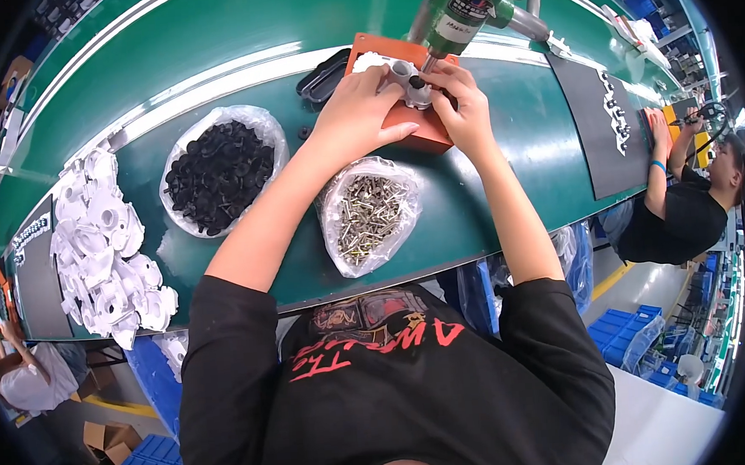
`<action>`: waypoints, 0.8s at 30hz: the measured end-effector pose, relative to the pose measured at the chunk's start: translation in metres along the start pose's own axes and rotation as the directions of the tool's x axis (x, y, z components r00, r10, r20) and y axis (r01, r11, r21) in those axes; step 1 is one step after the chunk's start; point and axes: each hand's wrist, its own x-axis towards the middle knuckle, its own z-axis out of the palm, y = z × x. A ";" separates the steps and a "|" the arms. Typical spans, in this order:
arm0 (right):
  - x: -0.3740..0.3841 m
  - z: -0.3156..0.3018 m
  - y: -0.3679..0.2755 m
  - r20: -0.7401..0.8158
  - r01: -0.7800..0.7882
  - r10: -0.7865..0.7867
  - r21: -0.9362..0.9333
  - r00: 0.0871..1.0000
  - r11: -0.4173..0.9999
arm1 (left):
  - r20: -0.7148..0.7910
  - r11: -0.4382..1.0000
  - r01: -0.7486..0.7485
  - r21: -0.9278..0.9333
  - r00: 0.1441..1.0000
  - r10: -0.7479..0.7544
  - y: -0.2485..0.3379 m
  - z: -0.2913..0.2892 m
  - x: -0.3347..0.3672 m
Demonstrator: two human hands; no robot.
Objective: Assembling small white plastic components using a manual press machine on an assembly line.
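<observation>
A white plastic part with round sockets sits on an orange fixture block, below the tip of a green press-like machine. A small black knob-like piece is set in its near end. My left hand grips the part from the left, fingertips on its top and thumb stretched along the near side. From the right, my right hand closes thumb and index finger about the end beside the black piece. My fingers hide some of the part's edges.
Left of my arms stand a bag of black plastic pieces and a heap of white parts. A bag of screws lies between my forearms. Behind is a black tray; a dark mat lies right. Co-workers sit at both sides.
</observation>
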 end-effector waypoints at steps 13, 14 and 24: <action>-0.006 -0.006 -0.011 0.083 0.018 -0.001 -0.206 0.997 0.978 | 0.048 1.000 0.005 -0.028 0.999 -0.004 -0.003 0.000 -0.002; -0.006 -0.010 -0.006 0.064 0.006 0.005 -0.169 0.998 0.986 | 0.053 0.999 0.007 -0.037 0.999 -0.005 -0.004 0.001 -0.002; 0.183 -0.138 0.132 -0.203 -0.166 0.361 0.619 0.910 0.768 | 0.055 0.997 -0.052 -0.052 0.997 0.054 0.001 0.001 0.004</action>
